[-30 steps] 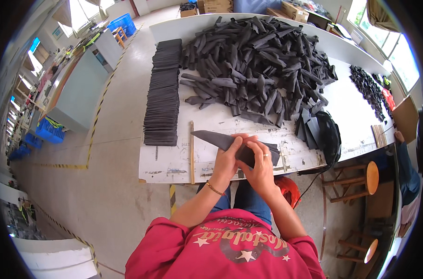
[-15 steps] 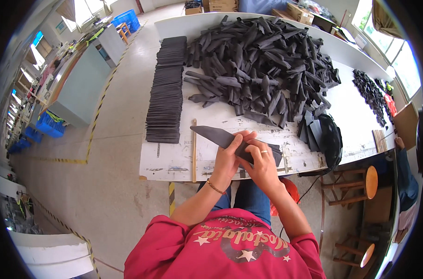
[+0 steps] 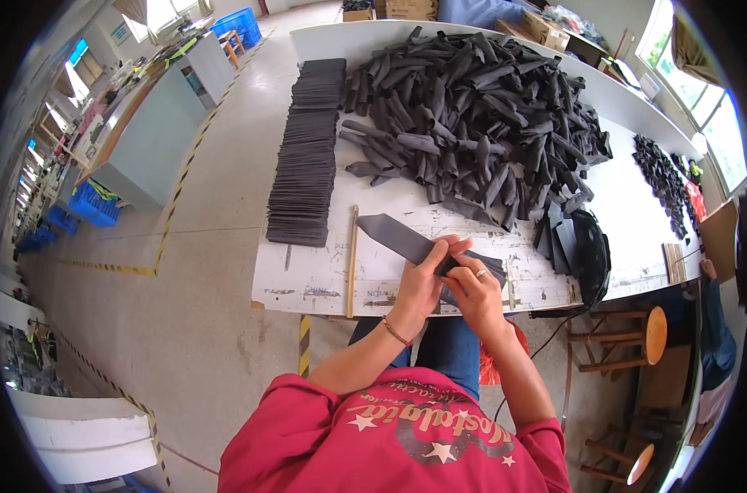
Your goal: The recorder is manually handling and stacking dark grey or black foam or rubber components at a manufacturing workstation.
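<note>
White, scuffed worktop (image 3: 312,269); one dark strip held two-handed over its front part.
Toward the back lies a loose heap of curled dark-grey pieces (image 3: 472,115); at left, a tight row of flat dark-grey pieces (image 3: 304,156). The long, pointed, dark-grey sheet strip (image 3: 394,237) points its tip up and left. The left hand (image 3: 420,283) has fingers closed on its middle; the right hand (image 3: 479,300) pinches near its other end, contact partly hidden. Judged light, pliable, not fragile; best gripped mid-length.
</note>
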`<state>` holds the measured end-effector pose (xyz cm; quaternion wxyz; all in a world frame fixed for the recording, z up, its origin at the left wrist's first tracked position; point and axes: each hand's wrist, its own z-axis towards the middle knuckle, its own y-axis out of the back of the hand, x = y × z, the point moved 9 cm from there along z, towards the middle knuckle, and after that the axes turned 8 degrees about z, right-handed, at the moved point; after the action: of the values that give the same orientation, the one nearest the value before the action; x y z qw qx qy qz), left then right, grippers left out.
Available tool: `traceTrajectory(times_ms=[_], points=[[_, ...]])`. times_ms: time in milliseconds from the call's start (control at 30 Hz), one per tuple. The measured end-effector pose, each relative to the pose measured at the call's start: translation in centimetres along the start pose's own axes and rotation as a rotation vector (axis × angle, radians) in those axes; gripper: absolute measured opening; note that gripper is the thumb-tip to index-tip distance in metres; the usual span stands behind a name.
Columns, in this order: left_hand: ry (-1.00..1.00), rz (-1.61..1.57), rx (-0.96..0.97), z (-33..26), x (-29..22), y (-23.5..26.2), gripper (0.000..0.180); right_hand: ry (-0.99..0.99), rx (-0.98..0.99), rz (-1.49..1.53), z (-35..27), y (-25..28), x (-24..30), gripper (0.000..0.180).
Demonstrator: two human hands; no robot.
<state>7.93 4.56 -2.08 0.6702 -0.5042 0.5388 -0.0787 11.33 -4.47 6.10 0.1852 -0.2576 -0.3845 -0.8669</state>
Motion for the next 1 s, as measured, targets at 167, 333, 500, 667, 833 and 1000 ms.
traceTrajectory(times_ms=[167,333,500,667,833,1000], points=[[-0.028,0.008,-0.024,-0.1,-0.7,0.5,0.027,-0.069,0.029,0.021,0.4,-0.6,0.3,0.023],[-0.004,-0.063,-0.071,-0.2,-1.4,0.4,0.032,-0.081,0.093,0.035,0.2,-0.6,-0.3,0.021],[-0.200,-0.058,-0.123,0.4,-5.5,0.2,0.036,0.042,0.062,0.019,1.0,1.3,1.1,0.020],[-0.218,-0.051,-0.083,-0.1,-4.8,-0.8,0.034,0.087,0.029,0.028,1.4,1.8,1.4,0.021],[-0.228,-0.070,-0.094,-0.1,-4.2,-0.7,0.034,0.101,0.022,0.047,1.4,1.4,1.5,0.020],[-0.236,-0.077,-0.107,-0.3,-3.9,-0.6,0.034,0.109,0.018,0.038,1.6,1.1,1.7,0.020]])
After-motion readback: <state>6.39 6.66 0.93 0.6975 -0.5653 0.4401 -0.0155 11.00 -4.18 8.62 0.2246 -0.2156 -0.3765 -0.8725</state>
